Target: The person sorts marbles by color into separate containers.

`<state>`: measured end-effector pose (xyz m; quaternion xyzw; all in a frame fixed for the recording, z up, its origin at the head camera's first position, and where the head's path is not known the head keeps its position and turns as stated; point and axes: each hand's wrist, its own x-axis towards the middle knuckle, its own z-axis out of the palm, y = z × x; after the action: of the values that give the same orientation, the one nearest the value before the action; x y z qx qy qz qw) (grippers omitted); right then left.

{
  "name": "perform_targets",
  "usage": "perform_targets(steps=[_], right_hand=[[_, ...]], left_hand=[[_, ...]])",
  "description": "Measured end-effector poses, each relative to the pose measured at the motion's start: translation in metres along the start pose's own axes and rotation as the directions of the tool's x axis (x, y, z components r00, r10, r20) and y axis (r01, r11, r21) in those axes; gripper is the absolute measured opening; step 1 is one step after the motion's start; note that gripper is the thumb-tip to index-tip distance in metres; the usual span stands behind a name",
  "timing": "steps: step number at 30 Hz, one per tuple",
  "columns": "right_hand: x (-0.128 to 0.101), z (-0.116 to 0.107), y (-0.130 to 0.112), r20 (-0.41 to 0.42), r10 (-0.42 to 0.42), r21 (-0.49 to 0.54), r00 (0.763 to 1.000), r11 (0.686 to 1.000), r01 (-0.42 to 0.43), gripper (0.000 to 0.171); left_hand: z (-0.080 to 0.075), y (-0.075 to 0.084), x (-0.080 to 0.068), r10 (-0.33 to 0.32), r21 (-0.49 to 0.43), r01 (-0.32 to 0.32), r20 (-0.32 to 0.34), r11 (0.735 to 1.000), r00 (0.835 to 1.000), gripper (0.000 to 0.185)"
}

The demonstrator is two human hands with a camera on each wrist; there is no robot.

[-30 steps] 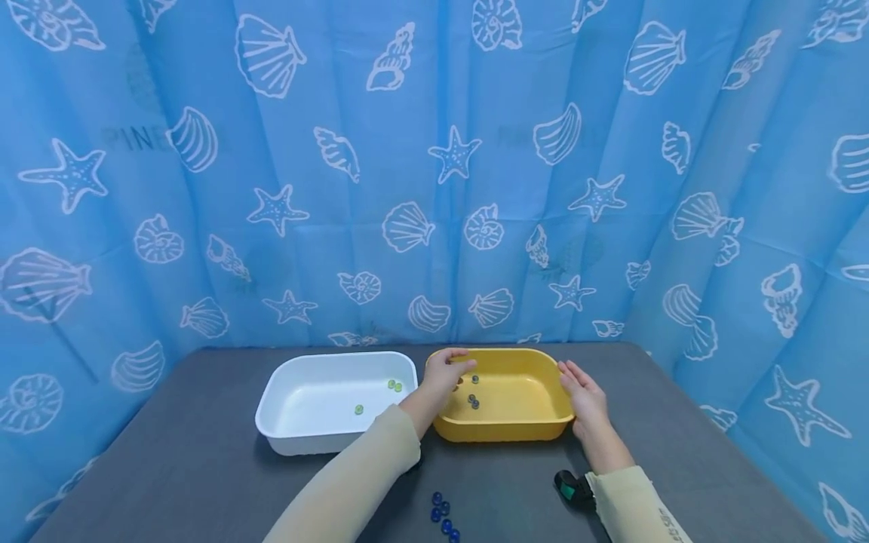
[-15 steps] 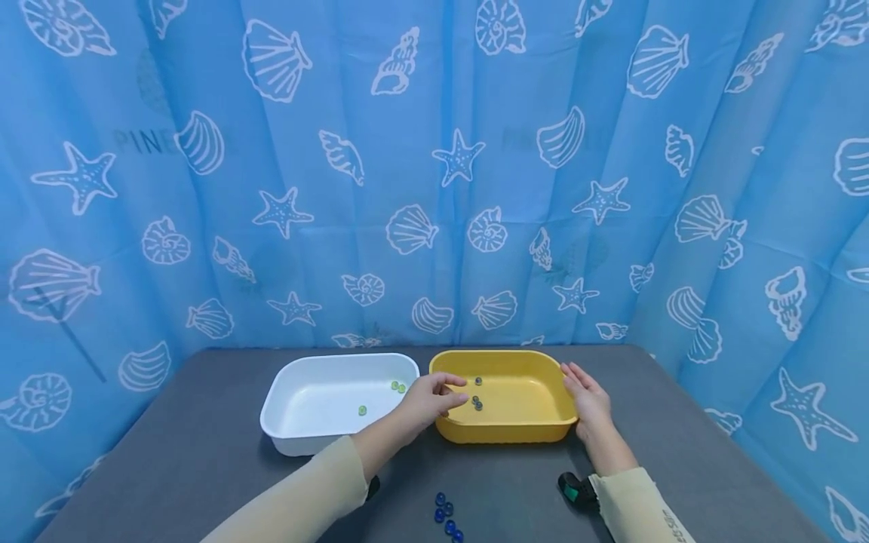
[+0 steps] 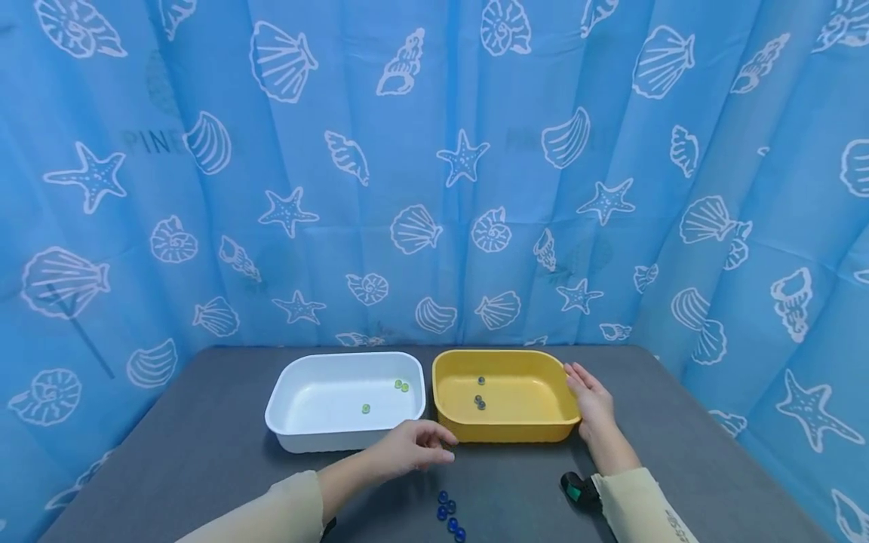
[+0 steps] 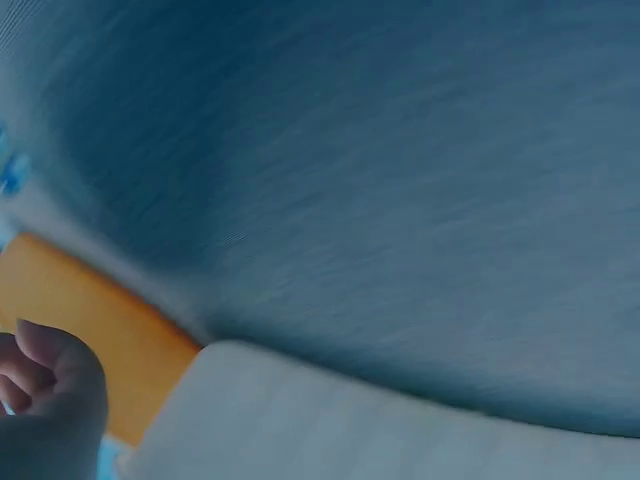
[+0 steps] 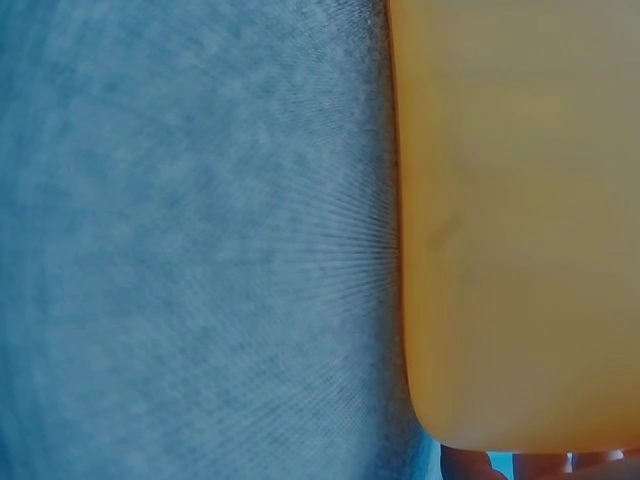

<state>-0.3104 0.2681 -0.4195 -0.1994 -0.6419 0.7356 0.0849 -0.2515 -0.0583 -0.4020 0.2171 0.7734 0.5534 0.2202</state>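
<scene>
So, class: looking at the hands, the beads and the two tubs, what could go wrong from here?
1. The blue beads lie loose near the table's front edge; the left hand hovering above could knock them off.
2. The right hand only rests flat against the yellow tub, with no real grip, so a nudge might slide it.

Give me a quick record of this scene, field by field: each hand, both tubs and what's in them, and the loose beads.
left hand: empty, fingers loosely curled, above the table in front of both tubs
right hand: fingers straight, against the right end of the yellow tub
yellow tub: on the right, holds three dark beads
white tub: on the left, holds three green beads
blue beads: small cluster on the table, just nearer the person than the left hand
table: grey
backdrop: blue curtain with shells and starfish
</scene>
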Motion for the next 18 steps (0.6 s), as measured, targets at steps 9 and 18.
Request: perform_targets(steps=[9, 18], right_hand=[[0.0, -0.001, 0.0, -0.001, 0.002, 0.001, 1.0, 1.0, -0.002, 0.052], [0.001, 0.0, 0.0, -0.003, 0.0, 0.002, 1.0, 1.0, 0.0, 0.052]], left_hand=[[-0.014, -0.087, 0.028, 0.044, 0.138, -0.095, 0.336, 0.986, 0.941, 0.028], [-0.017, -0.116, 0.052, -0.013, 0.241, -0.082, 0.367, 0.967, 0.93, 0.026]])
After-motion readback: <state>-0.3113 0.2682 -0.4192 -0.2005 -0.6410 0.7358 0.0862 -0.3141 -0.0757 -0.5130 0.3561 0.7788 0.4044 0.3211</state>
